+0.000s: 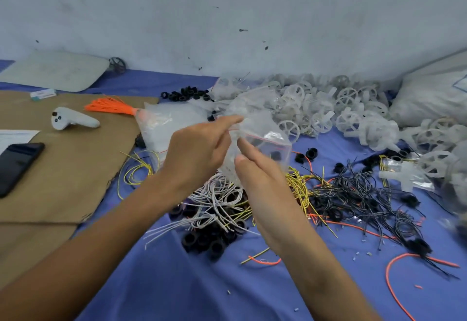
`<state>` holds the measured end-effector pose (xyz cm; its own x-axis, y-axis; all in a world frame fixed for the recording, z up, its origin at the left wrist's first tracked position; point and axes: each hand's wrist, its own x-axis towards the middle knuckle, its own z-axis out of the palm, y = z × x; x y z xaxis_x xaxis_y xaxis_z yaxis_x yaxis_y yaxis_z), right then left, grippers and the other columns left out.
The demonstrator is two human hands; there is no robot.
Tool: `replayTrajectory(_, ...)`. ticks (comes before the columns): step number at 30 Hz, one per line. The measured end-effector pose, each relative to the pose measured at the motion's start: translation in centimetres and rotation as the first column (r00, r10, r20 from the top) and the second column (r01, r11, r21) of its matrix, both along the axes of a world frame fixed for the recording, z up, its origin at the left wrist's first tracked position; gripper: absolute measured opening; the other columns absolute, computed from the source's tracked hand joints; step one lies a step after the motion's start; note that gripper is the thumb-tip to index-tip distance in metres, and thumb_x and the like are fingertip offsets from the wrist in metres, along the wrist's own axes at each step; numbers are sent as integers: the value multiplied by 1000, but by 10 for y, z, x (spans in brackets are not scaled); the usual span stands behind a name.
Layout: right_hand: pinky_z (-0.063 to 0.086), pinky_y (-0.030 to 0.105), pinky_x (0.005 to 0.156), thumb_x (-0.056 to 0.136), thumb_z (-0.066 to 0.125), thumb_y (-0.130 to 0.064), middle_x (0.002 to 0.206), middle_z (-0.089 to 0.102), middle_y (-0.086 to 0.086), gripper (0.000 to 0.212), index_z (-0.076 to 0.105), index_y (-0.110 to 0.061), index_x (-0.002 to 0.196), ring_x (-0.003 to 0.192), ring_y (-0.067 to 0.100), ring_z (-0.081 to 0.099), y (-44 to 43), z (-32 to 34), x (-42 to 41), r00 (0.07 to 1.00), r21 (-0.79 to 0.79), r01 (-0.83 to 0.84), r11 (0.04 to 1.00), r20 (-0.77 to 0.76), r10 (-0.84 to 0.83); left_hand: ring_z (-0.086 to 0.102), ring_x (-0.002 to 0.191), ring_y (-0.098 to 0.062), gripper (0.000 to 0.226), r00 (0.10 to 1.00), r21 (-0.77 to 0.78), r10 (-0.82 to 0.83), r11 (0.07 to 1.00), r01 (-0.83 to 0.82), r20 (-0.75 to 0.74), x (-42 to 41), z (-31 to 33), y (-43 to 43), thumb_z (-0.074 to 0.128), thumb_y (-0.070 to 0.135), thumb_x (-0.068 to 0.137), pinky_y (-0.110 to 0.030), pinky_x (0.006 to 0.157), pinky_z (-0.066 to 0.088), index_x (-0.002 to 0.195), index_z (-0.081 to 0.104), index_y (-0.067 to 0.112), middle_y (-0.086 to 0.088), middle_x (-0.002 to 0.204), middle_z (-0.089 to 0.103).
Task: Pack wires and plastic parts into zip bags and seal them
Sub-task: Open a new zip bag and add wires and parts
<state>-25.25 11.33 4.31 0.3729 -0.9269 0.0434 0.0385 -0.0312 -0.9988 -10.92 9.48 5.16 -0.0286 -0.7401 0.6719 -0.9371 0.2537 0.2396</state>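
Observation:
I hold a clear zip bag [262, 133] with a red seal line above the wire pile. My left hand [199, 149] pinches its top edge with thumb and forefinger. My right hand [257, 176] grips the bag's lower side, fingers against the plastic. A dark part shows faintly inside the bag. Under my hands lie white wires [217, 202], yellow wires [298, 184], black wires [364, 194] and black plastic rings [209, 240] on the blue cloth.
White plastic wheels [321, 108] are heaped at the back right by a grey sack [429, 98]. A stack of empty bags [166, 123] and orange wires [111, 106] lie left of centre. Cardboard [63, 169] holds a phone [17, 164] and a white controller [73, 120].

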Motion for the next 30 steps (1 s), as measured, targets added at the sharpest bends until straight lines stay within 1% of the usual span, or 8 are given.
replayTrajectory(3, 53, 41, 85, 97, 52, -17, 109, 70, 6, 31, 68, -38, 112, 97, 23, 64, 16, -2, 5, 998, -373, 60, 926, 12, -60, 47, 57, -16, 38, 992, -83, 84, 992, -92, -93, 13, 17, -16, 49, 17, 93, -29, 55, 34, 126, 64, 28, 11, 56, 42)
replayTrajectory(6, 47, 20, 76, 94, 53, -17, 93, 66, -13, 20, 68, -24, 105, 85, 3, 60, 19, -23, 7, 969, -673, 0, 740, -183, -166, 39, 55, -15, 36, 982, -205, 115, 968, -144, -150, 23, 32, -16, 49, 16, 93, -31, 57, 34, 124, 66, 24, 8, 58, 40)
replayTrajectory(10, 41, 36, 90, 101, 40, -33, 106, 62, -2, 27, 62, -22, 111, 101, 21, 53, 3, -62, 18, 593, -525, -443, 727, -779, -201, 54, 60, -27, 38, 988, -237, 111, 962, -133, -104, 34, 38, -11, 43, 25, 94, -33, 58, 40, 125, 65, 22, -6, 65, 62)
replayTrajectory(12, 39, 39, 91, 102, 30, -40, 110, 60, 1, 35, 59, -21, 111, 103, 27, 52, -2, -77, 24, 413, -454, -500, 737, -873, -259, 48, 56, -24, 36, 991, -185, 112, 975, -125, -77, 34, 29, -9, 46, 22, 95, -34, 55, 41, 126, 65, 24, 0, 61, 53)
replayTrajectory(15, 37, 42, 85, 101, 32, -41, 111, 57, 7, 36, 57, -17, 109, 102, 33, 51, -1, -89, 30, 357, -449, -482, 752, -885, -299, 44, 53, -23, 33, 988, -75, 156, 985, -157, -19, 37, 8, -11, 53, 18, 95, -34, 56, 41, 126, 64, 26, 9, 59, 40)
replayTrajectory(18, 38, 40, 86, 100, 35, -33, 111, 52, 5, 26, 55, -19, 109, 102, 31, 47, -3, -94, 27, 421, -504, -475, 721, -850, -316, 58, 61, -32, 33, 985, 100, 171, 980, -171, 9, 38, -13, -12, 55, 23, 96, -36, 59, 42, 127, 61, 30, 2, 57, 52)
replayTrajectory(23, 42, 39, 77, 101, 43, -38, 91, 62, -6, 13, 51, -29, 101, 87, 20, 53, -5, -76, 3, 762, -540, -198, 818, -610, -218, 61, 67, -32, 32, 998, 216, 63, 974, -64, 14, 37, -31, -15, 56, 44, 94, -33, 54, 33, 125, 58, 35, 5, 57, 47)
replayTrajectory(30, 51, 29, 49, 99, 52, -9, 68, 58, 5, 15, 65, -12, 106, 55, 19, 57, -11, -54, -21, 994, 110, 57, 992, 91, -67, 67, 90, -28, 35, 988, 246, 10, 968, -48, 154, 17, -43, -6, 41, 48, 99, -39, 67, 52, 129, 54, 37, 5, 103, 73)
